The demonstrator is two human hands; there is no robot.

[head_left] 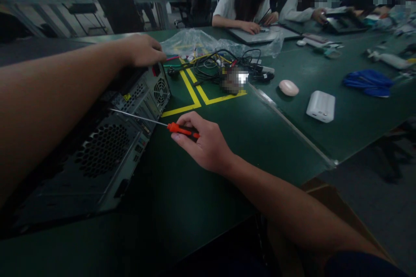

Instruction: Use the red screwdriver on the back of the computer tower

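Observation:
A black computer case lies on the green table at the left, its metal rear panel with fan grilles facing right. My left hand rests over the far top corner of the case, with fingers curled at its edge; my left forearm crosses above the case. In my right hand is a screwdriver with an orange and black handle. Its long thin shaft points left, and the tip is by the upper part of the rear panel. Whether the tip touches a screw is too small to tell.
Tangled cables and clear plastic film lie beyond the case. Rightward are a pinkish oval object, a white box-shaped device and a blue bundle. People work across the table.

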